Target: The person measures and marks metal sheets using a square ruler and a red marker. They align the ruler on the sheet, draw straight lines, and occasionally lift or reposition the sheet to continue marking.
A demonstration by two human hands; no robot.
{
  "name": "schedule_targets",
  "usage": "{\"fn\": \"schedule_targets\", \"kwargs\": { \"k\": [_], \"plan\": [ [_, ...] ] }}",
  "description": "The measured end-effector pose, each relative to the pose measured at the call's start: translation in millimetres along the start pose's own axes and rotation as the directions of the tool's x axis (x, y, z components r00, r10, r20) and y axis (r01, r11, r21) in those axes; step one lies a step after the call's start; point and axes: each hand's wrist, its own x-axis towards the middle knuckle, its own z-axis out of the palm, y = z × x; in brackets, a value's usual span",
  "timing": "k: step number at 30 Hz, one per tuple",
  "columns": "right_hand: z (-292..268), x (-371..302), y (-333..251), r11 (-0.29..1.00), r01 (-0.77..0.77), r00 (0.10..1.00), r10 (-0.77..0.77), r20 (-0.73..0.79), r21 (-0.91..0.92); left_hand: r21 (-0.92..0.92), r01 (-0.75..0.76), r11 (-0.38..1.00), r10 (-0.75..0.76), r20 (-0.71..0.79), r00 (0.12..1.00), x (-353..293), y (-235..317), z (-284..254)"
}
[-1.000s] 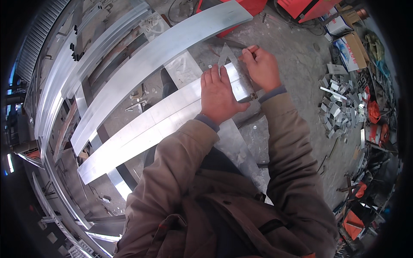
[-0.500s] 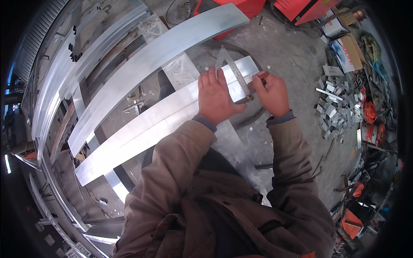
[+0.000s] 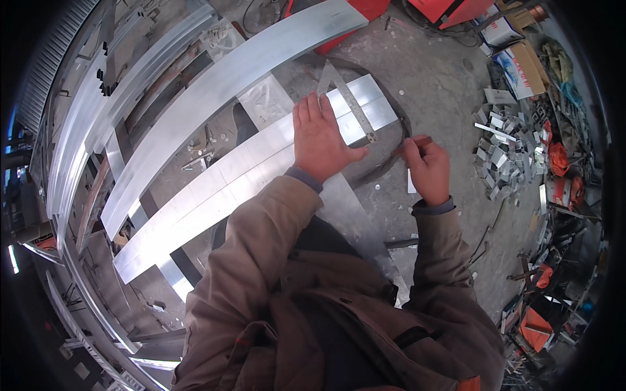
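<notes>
My left hand (image 3: 319, 140) lies open across a long, pale metal profile (image 3: 222, 176), fingers stretched out and thumb spread to the right. Just beyond its fingers, a metal triangle square (image 3: 353, 106) rests over the profile, its slanted edge crossing near the right end. Whether the fingertips press on the square is hard to make out. To the right of the profile's end, my right hand (image 3: 428, 169) hangs clear of the metal with its fingers pinched. A thin, dark tip seems to stick out from them, too small to name.
Another wide metal strip (image 3: 228, 85) lies beyond, with more long profiles (image 3: 140, 91) at the left. A metal crosspiece (image 3: 266, 104) supports the work. Offcuts (image 3: 499, 153) pile up on the right floor, near an open cardboard box (image 3: 521, 68). Red equipment (image 3: 450, 10) stands at the far side.
My right hand has drawn away from the square's lower end, down and to the right. My left hand stays spread on the profile. The whole view has shifted slightly.
</notes>
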Motion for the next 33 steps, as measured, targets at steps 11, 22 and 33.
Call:
{"fn": "schedule_targets", "kwargs": {
  "k": [11,22,33],
  "plan": [
    [-1,-12,-2,0.968,0.03,0.996,-0.01,-0.084,0.248,-0.123,-0.227,0.966,0.208,-0.144,0.967,-50,-8,-15],
    [6,-10,-9,0.884,0.072,0.982,0.017,-0.187,0.461,-0.814,0.246,0.526,-0.66,-0.209,0.722,-149,-77,-180],
    [35,15,14,0.876,0.071,0.98,0.027,-0.196,0.478,-0.706,0.433,0.561,-0.721,-0.16,0.674,-291,-71,-193]
  ]
}}
